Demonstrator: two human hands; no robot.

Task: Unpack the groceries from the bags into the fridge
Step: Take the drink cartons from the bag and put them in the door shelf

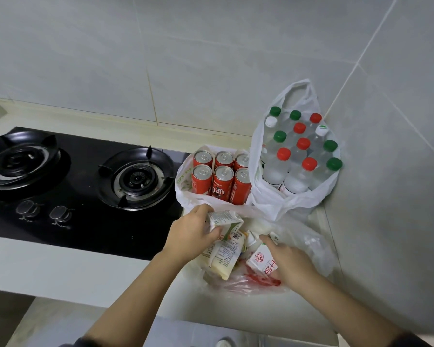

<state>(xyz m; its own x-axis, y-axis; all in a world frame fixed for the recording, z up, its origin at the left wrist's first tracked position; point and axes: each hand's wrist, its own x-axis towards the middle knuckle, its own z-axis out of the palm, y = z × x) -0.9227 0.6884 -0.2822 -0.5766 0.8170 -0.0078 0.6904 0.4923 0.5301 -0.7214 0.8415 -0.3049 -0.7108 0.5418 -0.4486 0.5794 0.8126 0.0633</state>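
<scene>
Three plastic bags stand on the counter's right end. The nearest bag (pixel 311 249) holds several drink cartons. My left hand (pixel 191 234) grips a green and white carton (pixel 223 220) at the bag's mouth. My right hand (pixel 288 259) rests on a white carton with red print (pixel 259 261) inside that bag; whether it grips it is unclear. Behind, a bag holds several red cans (pixel 222 179). At the back right a white bag (pixel 298 204) is filled with water bottles (pixel 298 156) with red, green and white caps. No fridge is in view.
A black two-burner gas hob (pixel 85 196) with two knobs fills the counter to the left. Tiled walls (pixel 386 196) close the corner behind and to the right. The counter's front edge (pixel 60 276) runs below the hob.
</scene>
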